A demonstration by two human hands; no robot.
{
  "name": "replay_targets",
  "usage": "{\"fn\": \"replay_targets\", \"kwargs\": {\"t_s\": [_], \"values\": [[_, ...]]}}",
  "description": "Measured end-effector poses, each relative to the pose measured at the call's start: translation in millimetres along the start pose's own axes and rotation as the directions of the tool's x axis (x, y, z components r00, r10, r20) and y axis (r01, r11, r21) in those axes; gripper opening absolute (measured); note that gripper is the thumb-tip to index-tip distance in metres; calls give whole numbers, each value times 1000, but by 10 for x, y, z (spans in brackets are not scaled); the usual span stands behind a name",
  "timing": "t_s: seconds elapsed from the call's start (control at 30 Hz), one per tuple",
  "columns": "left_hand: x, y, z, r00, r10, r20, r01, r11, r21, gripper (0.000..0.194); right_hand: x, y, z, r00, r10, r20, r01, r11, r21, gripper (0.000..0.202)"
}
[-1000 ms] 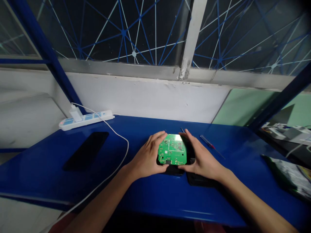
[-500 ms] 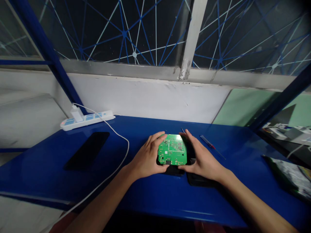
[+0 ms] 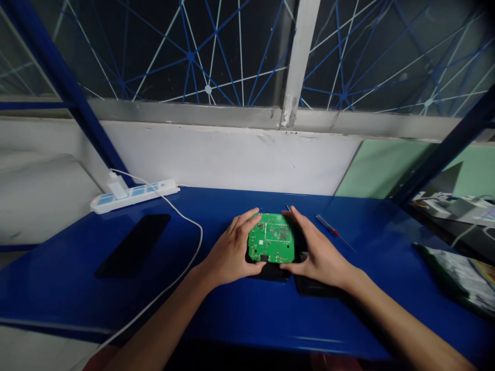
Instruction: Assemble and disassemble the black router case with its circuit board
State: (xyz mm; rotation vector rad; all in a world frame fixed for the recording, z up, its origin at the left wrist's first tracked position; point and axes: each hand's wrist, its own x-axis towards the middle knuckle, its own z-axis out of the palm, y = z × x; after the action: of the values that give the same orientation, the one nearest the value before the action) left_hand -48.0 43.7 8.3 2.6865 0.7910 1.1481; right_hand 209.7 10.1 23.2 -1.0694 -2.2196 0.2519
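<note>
A green circuit board (image 3: 273,239) with rounded corners is held between both hands in the middle of the table. My left hand (image 3: 235,250) grips its left side, fingers along the top edge and thumb at the bottom. On the right side my right hand (image 3: 319,250) has the thumb at the lower edge and fingers near the upper corner. Beneath the board lies a black casing part (image 3: 270,273), mostly covered. Another flat black piece (image 3: 315,287) lies partly under my right hand. A thin screwdriver (image 3: 333,232) with a red section rests further right.
On the blue table (image 3: 240,314), a black phone-like slab (image 3: 135,245) lies at the left. A white cable (image 3: 199,226) runs forward from the power strip (image 3: 135,195). At the right edge sits a silvery plastic bag (image 3: 460,275). A wall and windows stand behind.
The whole view has shifted slightly, so things appear a little further left. Both hands keep the same hold on the circuit board, which looks slightly flatter.
</note>
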Motion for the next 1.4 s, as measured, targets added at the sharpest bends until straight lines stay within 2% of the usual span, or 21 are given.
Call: {"fn": "replay_targets", "kwargs": {"t_s": [0.2, 0.37, 0.6, 0.73, 0.8, 0.9, 1.07, 1.23, 1.4], "values": [[167, 64, -86, 994, 61, 90, -69, 994, 85, 111, 17, 4, -17, 999, -26, -34, 26, 1000, -10, 119], [331, 152, -57, 968, 112, 223, -144, 980, 135, 117, 4, 33, -35, 996, -73, -54, 69, 995, -73, 119], [432, 198, 28, 975, 121, 186, -144, 983, 116, 112, -5, 3, -64, 991, -115, -73, 107, 989, -106, 118], [407, 232, 6, 992, 61, 108, -67, 997, 49, 111, -27, -22, -92, 991, -93, -94, 92, 996, -23, 124], [378, 259, -11, 998, -6, 61, 9, 999, -53, 114, -32, -32, -99, 994, -63, -90, 67, 997, 43, 133], [329, 301, -14, 995, -102, 16, 103, 966, -239, 116, -27, -45, -94, 998, -51, -21, 53, 996, 70, 138], [286, 359, 1, 989, -135, 65, 150, 886, -439, 120, -17, -83, -67, 999, -48, 18, 47, 995, 84, 126], [276, 363, -58, 987, -132, 95, 162, 855, -493, 122, -23, -123, -56, 1000, -29, 12, 28, 996, 84, 124], [218, 259, -116, 981, -158, 110, 189, 902, -389, 122, -16, -99, -43, 1000, 5, -2, -5, 999, 54, 125]]}}
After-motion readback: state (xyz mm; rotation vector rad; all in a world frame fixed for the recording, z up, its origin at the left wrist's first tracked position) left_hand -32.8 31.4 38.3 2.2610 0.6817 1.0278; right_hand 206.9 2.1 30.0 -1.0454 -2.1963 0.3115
